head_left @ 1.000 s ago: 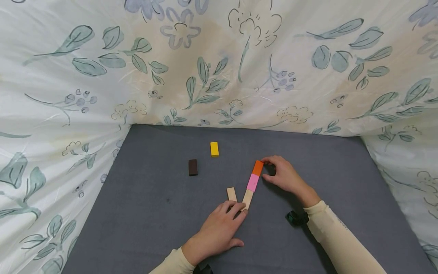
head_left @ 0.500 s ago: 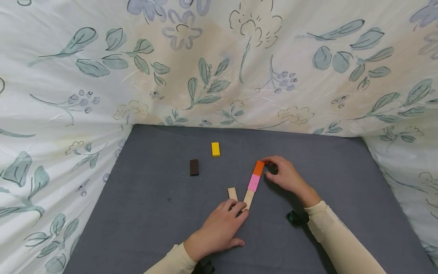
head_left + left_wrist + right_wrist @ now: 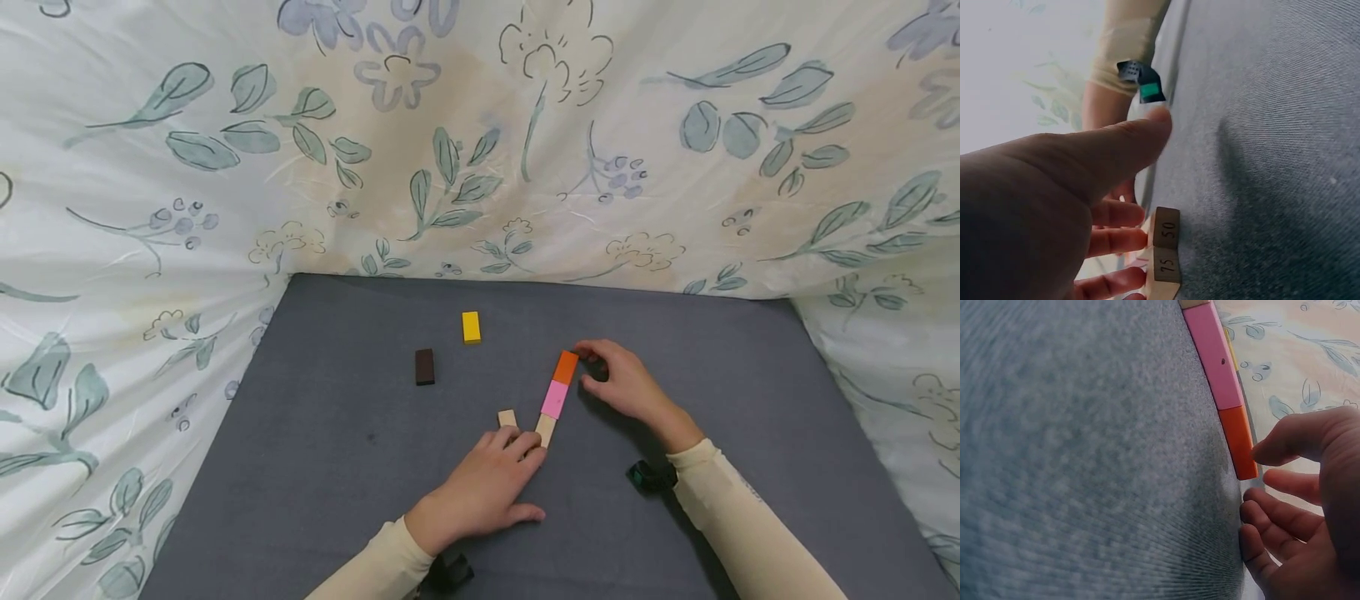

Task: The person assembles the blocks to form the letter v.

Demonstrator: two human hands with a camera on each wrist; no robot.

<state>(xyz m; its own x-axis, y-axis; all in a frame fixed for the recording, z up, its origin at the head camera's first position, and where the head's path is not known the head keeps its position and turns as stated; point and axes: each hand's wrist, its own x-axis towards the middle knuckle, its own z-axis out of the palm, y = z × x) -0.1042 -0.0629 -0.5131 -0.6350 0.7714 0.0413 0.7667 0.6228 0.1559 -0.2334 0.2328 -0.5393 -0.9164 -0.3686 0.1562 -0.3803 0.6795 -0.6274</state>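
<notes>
My left hand lies over two plain wooden blocks, its extended fingers touching their tops and the thumb held out to the side. The left wrist view shows their near ends, printed 50 and 75, meeting at an angle. In the head view the blocks fan apart like a V; the right wooden block leads into a pink block, then an orange block, end to end. My right hand is beside the orange block, fingertips right at its far end, thumb apart from the row.
A dark brown block and a yellow block lie farther back on the grey cloth, left of the row. Floral curtains enclose the back and both sides. Each wrist carries a small black camera.
My left hand has shifted slightly forward, covering more of the wooden blocks, and its thumb has spread out a little. The right hand and the coloured blocks have barely moved.
</notes>
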